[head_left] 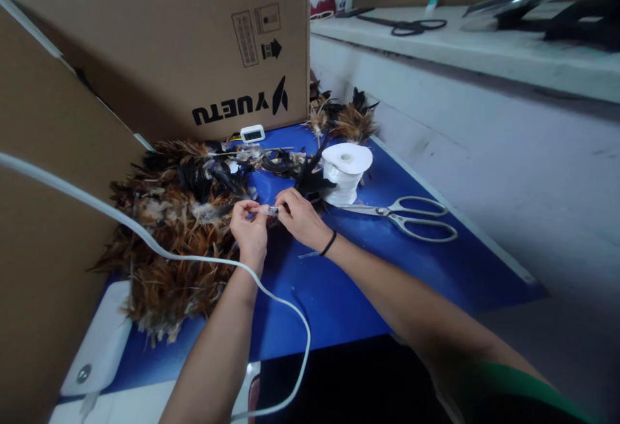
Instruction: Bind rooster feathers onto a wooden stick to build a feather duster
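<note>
Two bare hands meet over a blue bench (334, 308), seen from above. The left hand (248, 229) and right hand (301, 219) each have a grip pinched closed, fingertips to thumb, on a small whitish strip (270, 211) that lies between them; its exact nature is too small to tell. A black band (329, 243) circles the right wrist. Black feathers (312, 177) rise just behind the right hand; whether it holds them, I cannot tell. Beside them stands a white spool (343, 182), with metal scissors (417, 222) lying near it, handles to the right. A large heap of brown feathers (181, 269) lies left of the left hand. Behind stands a cardboard box (159, 43), its printed lettering upside down.
</note>
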{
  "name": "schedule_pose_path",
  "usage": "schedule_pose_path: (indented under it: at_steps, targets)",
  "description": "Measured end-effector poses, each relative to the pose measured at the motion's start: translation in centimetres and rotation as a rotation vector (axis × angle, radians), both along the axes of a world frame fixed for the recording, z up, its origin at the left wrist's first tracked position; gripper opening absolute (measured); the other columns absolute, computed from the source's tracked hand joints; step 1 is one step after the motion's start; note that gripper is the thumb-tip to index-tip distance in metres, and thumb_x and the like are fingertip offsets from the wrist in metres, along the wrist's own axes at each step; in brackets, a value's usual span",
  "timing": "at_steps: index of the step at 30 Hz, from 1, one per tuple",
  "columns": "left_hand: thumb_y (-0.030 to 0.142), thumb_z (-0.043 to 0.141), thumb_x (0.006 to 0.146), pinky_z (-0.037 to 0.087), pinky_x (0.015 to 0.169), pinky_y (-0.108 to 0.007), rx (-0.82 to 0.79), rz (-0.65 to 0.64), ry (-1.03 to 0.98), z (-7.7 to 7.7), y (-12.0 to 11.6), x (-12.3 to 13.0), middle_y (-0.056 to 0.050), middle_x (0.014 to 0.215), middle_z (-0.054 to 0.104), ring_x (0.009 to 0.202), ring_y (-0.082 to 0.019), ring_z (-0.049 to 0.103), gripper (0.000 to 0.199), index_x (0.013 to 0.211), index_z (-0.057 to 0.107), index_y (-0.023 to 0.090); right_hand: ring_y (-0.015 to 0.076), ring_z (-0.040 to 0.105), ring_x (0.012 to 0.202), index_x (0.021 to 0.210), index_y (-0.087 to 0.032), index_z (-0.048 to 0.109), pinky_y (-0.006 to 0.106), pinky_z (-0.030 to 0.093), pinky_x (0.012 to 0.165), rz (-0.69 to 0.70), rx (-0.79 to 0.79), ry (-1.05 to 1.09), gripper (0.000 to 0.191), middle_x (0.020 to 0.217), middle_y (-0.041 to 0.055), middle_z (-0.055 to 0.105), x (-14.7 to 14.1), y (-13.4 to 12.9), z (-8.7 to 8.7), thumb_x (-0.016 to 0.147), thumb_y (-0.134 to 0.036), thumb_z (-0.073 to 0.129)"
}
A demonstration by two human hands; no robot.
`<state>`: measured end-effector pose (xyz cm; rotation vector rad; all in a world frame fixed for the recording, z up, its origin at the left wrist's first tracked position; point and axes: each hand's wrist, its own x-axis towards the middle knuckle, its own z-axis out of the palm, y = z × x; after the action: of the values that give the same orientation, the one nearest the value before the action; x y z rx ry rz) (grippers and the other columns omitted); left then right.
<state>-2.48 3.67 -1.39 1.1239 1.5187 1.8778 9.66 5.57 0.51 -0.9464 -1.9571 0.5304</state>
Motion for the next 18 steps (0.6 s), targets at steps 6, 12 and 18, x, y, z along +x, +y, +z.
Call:
schedule_pose_path:
  at_steps: [6,12,18]
  targets:
    - [0.021,0.070,0.057,0.052,0.057,-0.028,-0.040,-0.034,-0.244,0.68,-0.05,0.25,0.005,0.061,0.055,0.054,-0.011,0.058,0.033,0.080,0.047,0.017,0.0145,0.056,0.082,0.092,-0.016,0.051,0.026,0.044,0.065,-0.077,0.138,-0.271,0.014,0.116,0.0103,0.050,0.15,-0.78,-0.06,0.086,-0.017,0.038]
    - [0.019,0.070,0.056,0.052,0.056,-0.027,-0.046,-0.045,-0.364,0.91,-0.13,0.29,0.007,0.059,0.054,0.054,-0.011,0.060,0.038,0.083,0.044,0.018,0.0132,0.056,0.079,0.094,-0.015,0.051,0.025,0.043,0.060,-0.108,0.213,-0.405,0.018,0.121,0.0098,0.047,0.30,-0.92,-0.26,0.089,-0.018,0.035]
    - [0.016,0.068,0.056,0.054,0.057,-0.031,-0.006,0.011,-0.358,1.05,-0.25,0.21,0.008,0.059,0.053,0.053,-0.011,0.059,0.039,0.084,0.042,0.018,0.0139,0.054,0.078,0.092,-0.014,0.052,0.027,0.044,0.062,-0.075,0.191,-0.375,0.017,0.116,0.0114,0.047,-0.04,-0.90,-0.13,0.086,-0.015,0.037]
